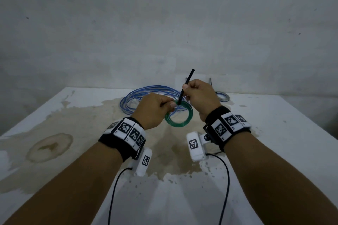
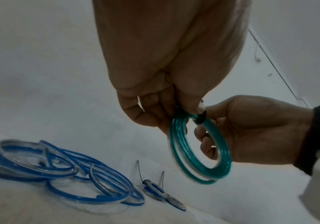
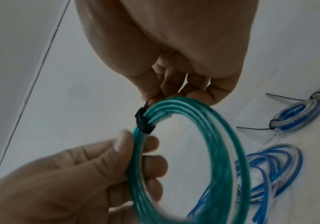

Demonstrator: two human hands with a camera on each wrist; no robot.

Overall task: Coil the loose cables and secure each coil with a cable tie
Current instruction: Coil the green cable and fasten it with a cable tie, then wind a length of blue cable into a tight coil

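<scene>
A green cable coil [image 1: 180, 116] [image 2: 199, 150] [image 3: 203, 151] hangs above the table between both hands. My left hand [image 1: 155, 109] [image 3: 97, 163] grips its left side, thumb on top and fingers through the ring. A black cable tie [image 1: 185, 87] [image 3: 143, 122] [image 2: 200, 119] is wrapped round the coil at the top. My right hand [image 1: 198, 95] [image 2: 247, 133] pinches the tie's tail, which sticks up and away past the fingers.
A loose pile of blue and clear cable [image 1: 146, 97] [image 2: 63, 174] [image 3: 270, 174] lies on the stained white table [image 1: 73, 133] behind the hands. Two small tied blue coils [image 2: 162, 192] [image 3: 297, 116] [image 1: 222, 96] lie at the back right by the wall.
</scene>
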